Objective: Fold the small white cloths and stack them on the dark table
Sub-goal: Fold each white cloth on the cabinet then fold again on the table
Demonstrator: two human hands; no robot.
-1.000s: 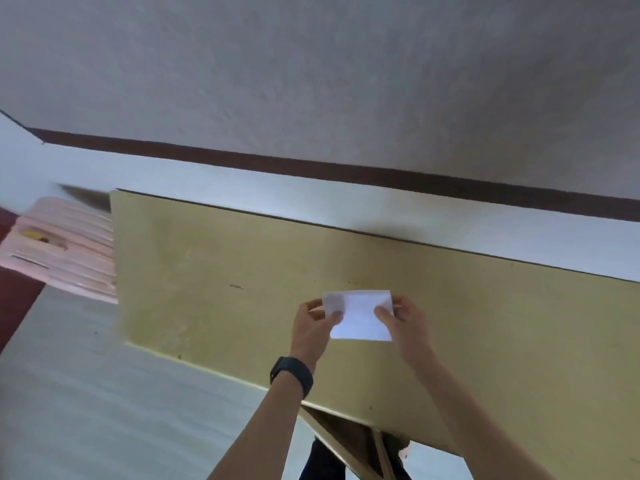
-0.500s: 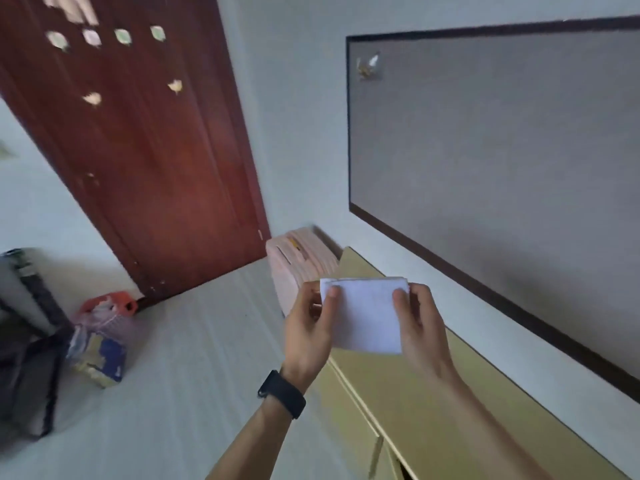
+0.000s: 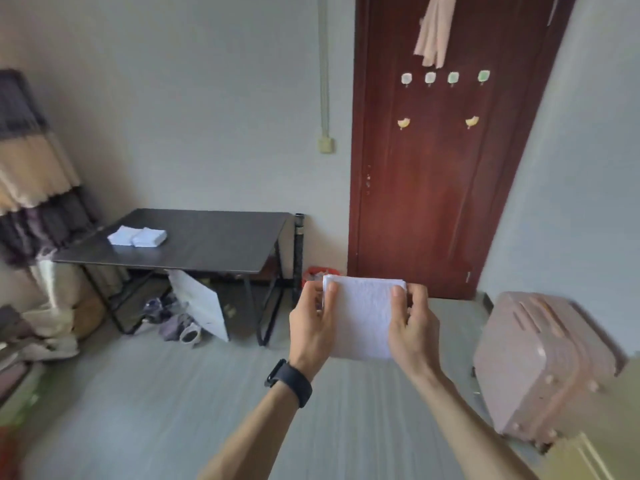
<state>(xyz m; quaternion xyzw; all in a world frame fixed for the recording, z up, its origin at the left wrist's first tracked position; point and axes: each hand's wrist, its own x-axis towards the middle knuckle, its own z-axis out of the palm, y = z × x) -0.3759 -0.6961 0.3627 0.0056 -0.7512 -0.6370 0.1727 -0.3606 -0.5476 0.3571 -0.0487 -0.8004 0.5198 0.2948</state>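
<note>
Both hands, left hand [image 3: 313, 325] and right hand [image 3: 414, 327], pinch a folded white cloth [image 3: 362, 318]; the dark table [image 3: 207, 244] with cloth stacks [image 3: 137, 236] sits at ten o'clock.

The cloth [image 3: 363, 317] is plain white, like the folded cloths [image 3: 136, 236] on the near-black table [image 3: 214, 240]. The door [image 3: 433, 185] is deep red-brown (its hooks [image 3: 430, 77] pale green and yellow), the suitcase [image 3: 540, 362] dusty pink, the curtain [image 3: 31, 168] banded purple-grey and tan.

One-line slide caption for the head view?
Left hand and right hand hold a folded white cloth in mid-air; two white cloth piles lie on the dark table beyond.
</note>
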